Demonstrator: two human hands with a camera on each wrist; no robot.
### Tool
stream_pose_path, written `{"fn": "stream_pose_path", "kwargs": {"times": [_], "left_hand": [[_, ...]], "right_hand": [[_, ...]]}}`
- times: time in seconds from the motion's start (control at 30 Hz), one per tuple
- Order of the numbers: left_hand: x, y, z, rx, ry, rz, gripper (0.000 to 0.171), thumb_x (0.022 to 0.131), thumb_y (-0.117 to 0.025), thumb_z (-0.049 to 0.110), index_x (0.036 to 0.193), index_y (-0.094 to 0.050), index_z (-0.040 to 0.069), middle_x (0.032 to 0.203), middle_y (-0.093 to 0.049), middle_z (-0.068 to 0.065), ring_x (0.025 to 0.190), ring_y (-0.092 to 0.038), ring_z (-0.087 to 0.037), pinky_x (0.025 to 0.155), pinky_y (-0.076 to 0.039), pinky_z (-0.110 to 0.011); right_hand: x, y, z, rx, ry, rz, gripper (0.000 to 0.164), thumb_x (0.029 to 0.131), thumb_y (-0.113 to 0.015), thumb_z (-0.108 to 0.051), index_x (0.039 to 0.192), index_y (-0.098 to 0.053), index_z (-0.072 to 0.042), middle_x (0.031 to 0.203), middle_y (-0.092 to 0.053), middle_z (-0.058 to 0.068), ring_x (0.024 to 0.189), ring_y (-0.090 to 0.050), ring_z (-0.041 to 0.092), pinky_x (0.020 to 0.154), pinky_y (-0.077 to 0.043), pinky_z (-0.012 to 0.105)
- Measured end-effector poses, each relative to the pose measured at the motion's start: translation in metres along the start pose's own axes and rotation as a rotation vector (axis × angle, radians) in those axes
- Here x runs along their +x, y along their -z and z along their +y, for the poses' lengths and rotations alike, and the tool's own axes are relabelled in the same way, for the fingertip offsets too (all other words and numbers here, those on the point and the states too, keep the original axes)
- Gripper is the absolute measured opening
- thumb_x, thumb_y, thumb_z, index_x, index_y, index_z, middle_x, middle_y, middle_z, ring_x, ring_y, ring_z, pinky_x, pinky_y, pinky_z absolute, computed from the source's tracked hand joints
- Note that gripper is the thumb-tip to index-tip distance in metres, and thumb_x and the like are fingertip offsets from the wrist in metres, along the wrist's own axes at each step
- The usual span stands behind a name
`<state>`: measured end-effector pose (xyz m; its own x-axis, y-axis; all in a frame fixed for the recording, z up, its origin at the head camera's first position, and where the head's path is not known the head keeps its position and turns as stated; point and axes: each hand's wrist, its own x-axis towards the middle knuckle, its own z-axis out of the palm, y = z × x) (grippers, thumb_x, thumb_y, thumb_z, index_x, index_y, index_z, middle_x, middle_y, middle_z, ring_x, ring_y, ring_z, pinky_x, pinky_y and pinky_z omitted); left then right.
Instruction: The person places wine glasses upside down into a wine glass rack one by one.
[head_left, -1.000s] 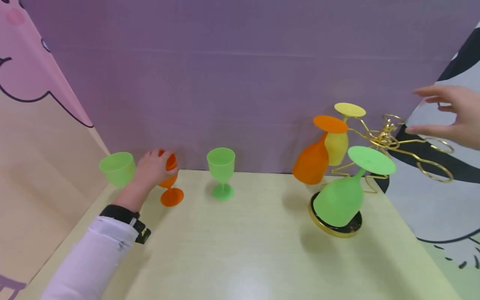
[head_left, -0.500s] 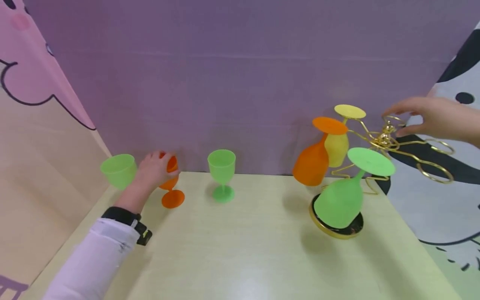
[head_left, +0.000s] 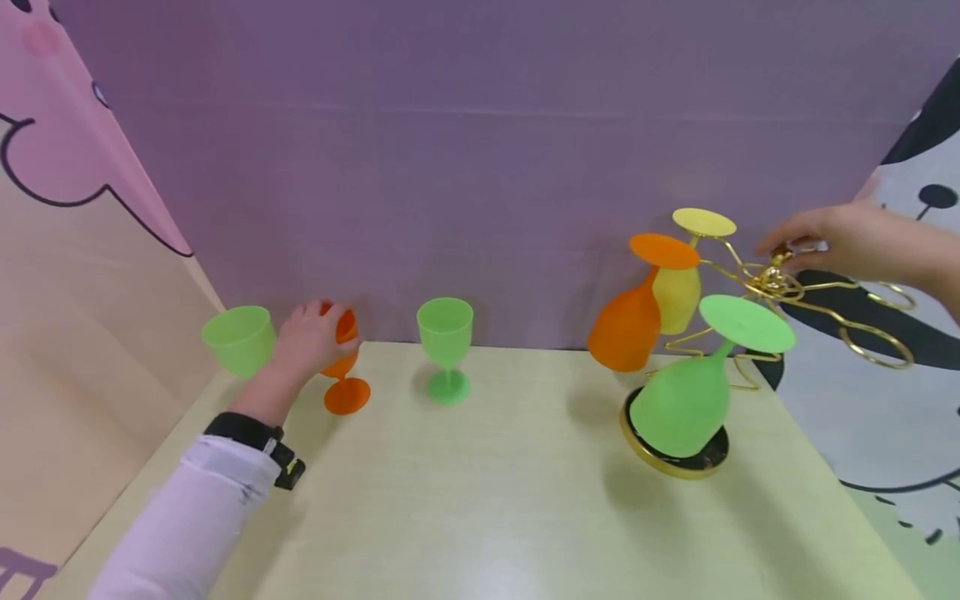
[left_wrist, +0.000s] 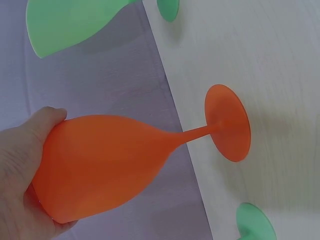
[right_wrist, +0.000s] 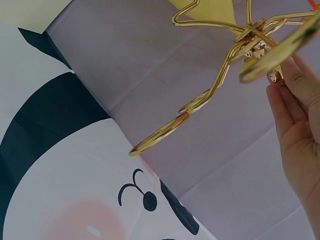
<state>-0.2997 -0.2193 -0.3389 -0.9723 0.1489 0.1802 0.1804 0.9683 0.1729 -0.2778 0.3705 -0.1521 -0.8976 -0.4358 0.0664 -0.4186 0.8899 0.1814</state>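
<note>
My left hand [head_left: 303, 340] grips an orange goblet [left_wrist: 110, 165] around the top of its bowl. The goblet's foot [head_left: 347, 397] is close over the table at the back left. At the right, my right hand [head_left: 862, 242] holds the knob on top of a gold goblet rack [head_left: 772, 283], the thumb on one side and fingers on the other. Upside down on the rack's arms hang a yellow goblet [head_left: 677, 304], an orange goblet [head_left: 622, 333] and a green goblet [head_left: 678, 408]. Bare gold loops [right_wrist: 160, 134] stick out on the rack's right side.
A green goblet [head_left: 444, 329] stands upright just right of my left hand, and another green goblet [head_left: 238, 337] is left of it. Below the hanging green goblet is a black round base [head_left: 708, 454] with a gold rim. A purple cloth [head_left: 487, 192] backs the table [head_left: 480, 492].
My right hand has come in from the right and down onto the rack's knob, its fingers closing around it. The left hand keeps its grip on the orange goblet, hardly moving.
</note>
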Motion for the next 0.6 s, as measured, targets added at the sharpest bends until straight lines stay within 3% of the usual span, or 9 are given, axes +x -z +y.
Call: {"fn": "stream_pose_path", "kwargs": {"times": [0.4,0.6], "left_hand": [[0.0018,-0.0008,-0.0029,-0.011,0.01,-0.003,0.061,0.091,-0.062,0.034,0.14,-0.042,0.005,0.135,-0.039,-0.035,0.123,-0.036,-0.053,0.105,-0.033,-0.063],[0.0012,-0.0007,-0.0026,-0.011,0.011,-0.007,0.061,0.091,-0.061,0.034,0.14,-0.042,0.005,0.135,-0.038,-0.035,0.123,-0.035,-0.053,0.105,-0.032,-0.063]], "right_hand": [[0.0025,-0.003,0.0039,0.015,0.061,0.044,0.022,0.076,-0.075,0.002,0.095,-0.073,-0.009,0.093,-0.071,0.004,0.072,-0.06,0.001,0.062,-0.052,0.017],[0.0034,-0.0025,0.0051,0.008,0.057,0.015,0.022,0.079,-0.072,0.004,0.097,-0.073,-0.007,0.097,-0.07,0.006,0.076,-0.062,0.007,0.064,-0.052,0.018]]}}
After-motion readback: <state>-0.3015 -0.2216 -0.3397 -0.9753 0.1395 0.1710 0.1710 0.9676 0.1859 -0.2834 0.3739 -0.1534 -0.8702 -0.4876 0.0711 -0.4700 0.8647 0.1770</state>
